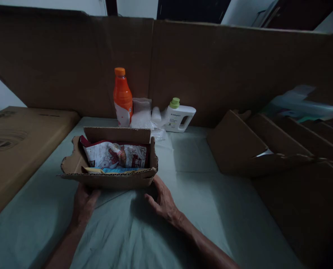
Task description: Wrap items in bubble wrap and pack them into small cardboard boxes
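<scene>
- where the pale sheet point(183, 209) covered the table, the open cardboard box point(110, 178) sat near its front edge, flaps up.
- inside the box lay a printed snack bag point(116, 155), with a flat blue-and-yellow packet point(113, 170) against the front wall.
- the left hand point(83, 203) rested at the box's front left corner, fingers pressed together and touching its base.
- the right hand point(162, 200) lay at the front right corner, fingers loosely spread on the sheet, fingertips at the wall.
- behind the box stood an orange bottle point(122, 98), a bubble wrap bundle point(141, 114) and a white jug point(179, 116).
- flat cardboard pieces point(244, 149) leaned at the right; a large carton point(17, 145) lay at the left.
</scene>
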Tool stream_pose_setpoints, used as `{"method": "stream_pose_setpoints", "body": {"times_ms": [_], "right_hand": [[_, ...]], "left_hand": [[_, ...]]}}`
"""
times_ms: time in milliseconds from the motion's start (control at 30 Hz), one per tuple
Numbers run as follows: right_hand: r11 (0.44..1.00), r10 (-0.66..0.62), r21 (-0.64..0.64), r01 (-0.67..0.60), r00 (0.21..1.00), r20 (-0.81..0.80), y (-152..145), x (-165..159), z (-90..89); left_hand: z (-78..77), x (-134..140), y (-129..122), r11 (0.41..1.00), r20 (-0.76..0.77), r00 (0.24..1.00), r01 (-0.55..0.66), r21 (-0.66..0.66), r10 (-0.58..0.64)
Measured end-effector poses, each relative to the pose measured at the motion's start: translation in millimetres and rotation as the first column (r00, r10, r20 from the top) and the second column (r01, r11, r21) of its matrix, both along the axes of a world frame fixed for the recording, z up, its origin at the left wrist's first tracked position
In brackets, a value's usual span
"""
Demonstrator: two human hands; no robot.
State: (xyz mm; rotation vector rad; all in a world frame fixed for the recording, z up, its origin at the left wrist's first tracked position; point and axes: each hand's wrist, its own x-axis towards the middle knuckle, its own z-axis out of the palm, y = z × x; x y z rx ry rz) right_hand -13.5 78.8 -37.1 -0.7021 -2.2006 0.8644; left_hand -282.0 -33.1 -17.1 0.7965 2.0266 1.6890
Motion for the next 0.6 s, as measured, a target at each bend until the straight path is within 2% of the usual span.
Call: {"method": "stream_pose_setpoints", "body": {"times_ms": [233, 433, 600], "right_hand": [[0.993, 0.038, -0.112, -0.026, 0.993, 0.108, -2.6, 2.1, 6.3], [0.999, 0.01, -0.045, -0.012, 1.0, -0.029, 0.4, -1.9, 2.8], [0.998, 0.03, -0.059, -0.031, 0.999, -0.025, -0.3, -2.4, 1.9]], "left_hand": [[3.7, 1.5, 4.1, 0.996, -0.025, 0.996, -0.081, -0.037, 0.08], [8.0, 3.0, 5.8, 0.997, -0.058, 0.995, -0.079, -0.027, 0.077], [2.7, 1.0, 3.9, 0.997, -0.08, 0.995, -0.063, -0.035, 0.06]]}}
